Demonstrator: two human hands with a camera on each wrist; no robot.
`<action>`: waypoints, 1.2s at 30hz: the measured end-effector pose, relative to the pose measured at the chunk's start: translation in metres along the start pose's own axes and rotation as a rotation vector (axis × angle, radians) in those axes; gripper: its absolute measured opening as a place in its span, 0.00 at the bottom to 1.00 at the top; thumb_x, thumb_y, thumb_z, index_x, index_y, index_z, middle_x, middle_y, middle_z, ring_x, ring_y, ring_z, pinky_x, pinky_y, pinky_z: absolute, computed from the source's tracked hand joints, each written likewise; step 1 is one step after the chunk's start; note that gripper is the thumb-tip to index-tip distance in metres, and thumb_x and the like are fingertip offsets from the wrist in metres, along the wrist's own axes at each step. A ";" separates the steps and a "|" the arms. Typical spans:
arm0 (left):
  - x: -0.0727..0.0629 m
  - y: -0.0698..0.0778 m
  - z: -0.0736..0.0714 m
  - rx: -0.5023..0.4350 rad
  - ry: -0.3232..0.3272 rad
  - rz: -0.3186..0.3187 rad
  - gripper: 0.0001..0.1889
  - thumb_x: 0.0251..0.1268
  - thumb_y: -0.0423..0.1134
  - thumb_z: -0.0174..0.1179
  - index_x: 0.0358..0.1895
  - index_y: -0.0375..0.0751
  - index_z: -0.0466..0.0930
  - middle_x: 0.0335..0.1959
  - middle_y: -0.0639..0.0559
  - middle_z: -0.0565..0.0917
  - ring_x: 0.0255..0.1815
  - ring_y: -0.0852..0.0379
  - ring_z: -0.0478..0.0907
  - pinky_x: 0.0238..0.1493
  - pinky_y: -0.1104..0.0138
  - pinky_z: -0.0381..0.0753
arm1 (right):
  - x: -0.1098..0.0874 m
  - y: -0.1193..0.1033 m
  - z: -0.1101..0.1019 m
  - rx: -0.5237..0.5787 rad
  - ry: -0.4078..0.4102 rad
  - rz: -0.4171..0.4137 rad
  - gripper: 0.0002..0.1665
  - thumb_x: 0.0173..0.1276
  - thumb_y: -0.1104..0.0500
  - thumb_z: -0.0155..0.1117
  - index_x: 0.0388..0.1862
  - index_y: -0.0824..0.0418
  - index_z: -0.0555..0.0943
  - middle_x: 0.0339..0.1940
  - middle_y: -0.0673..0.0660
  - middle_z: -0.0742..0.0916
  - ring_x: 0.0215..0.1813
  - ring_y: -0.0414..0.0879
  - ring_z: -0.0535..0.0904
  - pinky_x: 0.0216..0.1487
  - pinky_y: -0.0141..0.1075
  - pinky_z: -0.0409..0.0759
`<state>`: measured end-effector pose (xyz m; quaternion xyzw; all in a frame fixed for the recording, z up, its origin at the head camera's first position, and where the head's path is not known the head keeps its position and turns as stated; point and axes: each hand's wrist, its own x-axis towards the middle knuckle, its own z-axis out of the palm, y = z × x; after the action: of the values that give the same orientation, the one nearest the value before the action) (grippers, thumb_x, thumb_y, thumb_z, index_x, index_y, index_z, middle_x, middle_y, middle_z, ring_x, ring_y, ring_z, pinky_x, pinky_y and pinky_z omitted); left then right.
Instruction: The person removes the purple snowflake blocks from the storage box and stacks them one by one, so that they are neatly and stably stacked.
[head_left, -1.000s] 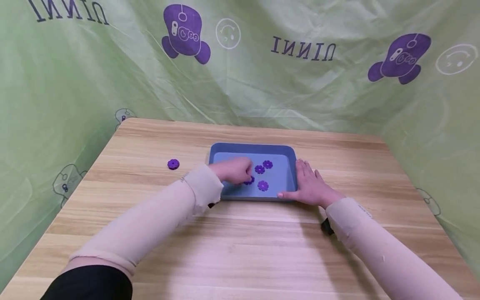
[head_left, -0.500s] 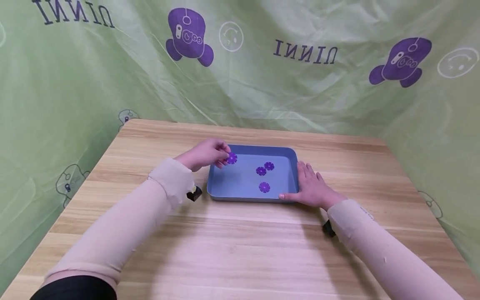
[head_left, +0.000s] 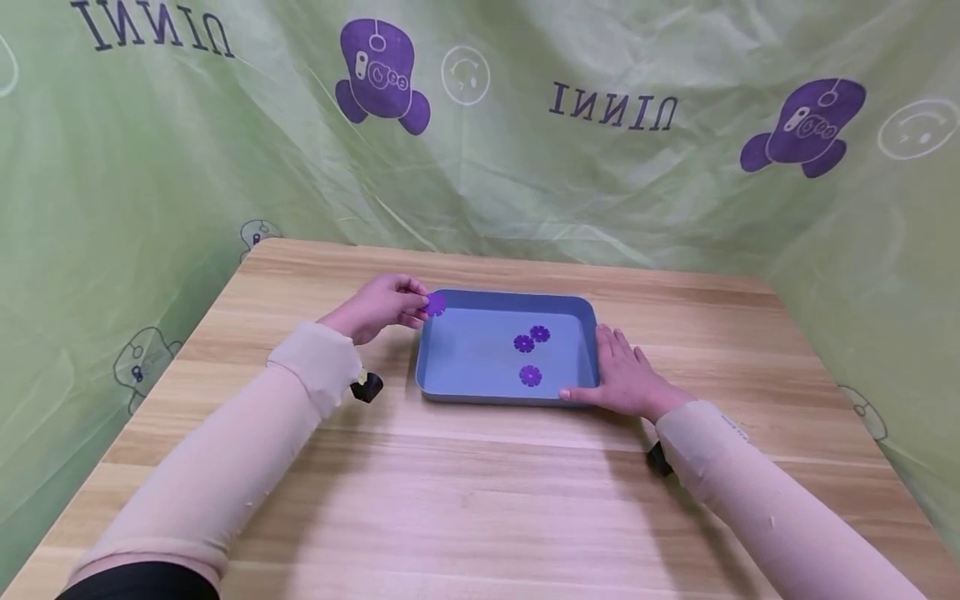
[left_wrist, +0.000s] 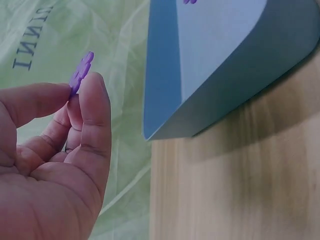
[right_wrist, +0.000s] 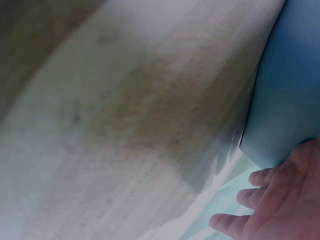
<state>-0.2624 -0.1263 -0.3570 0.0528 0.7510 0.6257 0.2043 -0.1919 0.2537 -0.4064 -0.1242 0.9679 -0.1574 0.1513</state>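
Note:
My left hand (head_left: 381, 308) pinches a purple notched interlocking disc (head_left: 436, 305) between thumb and finger, over the far left corner of a blue tray (head_left: 468, 358). The left wrist view shows the pinched disc (left_wrist: 81, 71) nearly edge-on, tilted up from the fingertips. My right hand (head_left: 630, 377) lies against the tray's right side, fingers extended along the wall and thumb over the near rim. Inside the tray lie three similar purple discs: a near one (head_left: 530, 376), and a middle one (head_left: 523, 343) touching or close beside a far one (head_left: 540, 333).
The tray stands on a wood-grain table (head_left: 465, 492). A green printed curtain (head_left: 495, 192) hangs behind the table and along its sides. Black wrist devices show under the left cuff (head_left: 315, 367) and the right cuff (head_left: 701, 433).
My left hand has picked the disc up from the tray floor and carried it left and away to the far left corner. The right hand has stayed at the tray's right side.

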 end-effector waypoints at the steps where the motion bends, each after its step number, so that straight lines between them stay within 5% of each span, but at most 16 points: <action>1: -0.001 0.000 -0.002 0.002 0.006 0.006 0.09 0.80 0.25 0.49 0.54 0.21 0.70 0.44 0.39 0.81 0.38 0.56 0.82 0.41 0.69 0.86 | 0.000 0.000 0.000 0.001 0.002 -0.002 0.80 0.62 0.24 0.65 0.79 0.80 0.36 0.81 0.78 0.44 0.81 0.73 0.37 0.76 0.70 0.40; 11: -0.008 -0.007 -0.036 0.039 0.106 0.008 0.09 0.80 0.28 0.50 0.54 0.25 0.71 0.45 0.42 0.80 0.39 0.60 0.82 0.50 0.67 0.85 | -0.002 0.001 -0.001 0.000 0.005 -0.004 0.80 0.62 0.23 0.65 0.79 0.80 0.36 0.81 0.78 0.44 0.81 0.74 0.37 0.76 0.70 0.40; 19: -0.019 -0.022 -0.064 0.008 0.173 -0.040 0.08 0.80 0.29 0.51 0.53 0.27 0.70 0.43 0.48 0.80 0.39 0.62 0.81 0.48 0.71 0.85 | -0.001 0.002 0.001 0.004 0.008 -0.009 0.80 0.61 0.24 0.65 0.80 0.79 0.37 0.81 0.77 0.46 0.81 0.73 0.38 0.76 0.70 0.41; 36: -0.032 -0.060 -0.105 -0.043 0.198 -0.125 0.08 0.82 0.29 0.48 0.55 0.28 0.70 0.36 0.55 0.82 0.38 0.64 0.81 0.47 0.72 0.84 | 0.001 0.002 0.001 -0.006 0.011 -0.009 0.80 0.61 0.23 0.65 0.80 0.79 0.37 0.81 0.78 0.46 0.81 0.74 0.39 0.75 0.71 0.43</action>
<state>-0.2620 -0.2465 -0.3929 -0.0605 0.7557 0.6299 0.1686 -0.1929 0.2549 -0.4079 -0.1282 0.9686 -0.1560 0.1448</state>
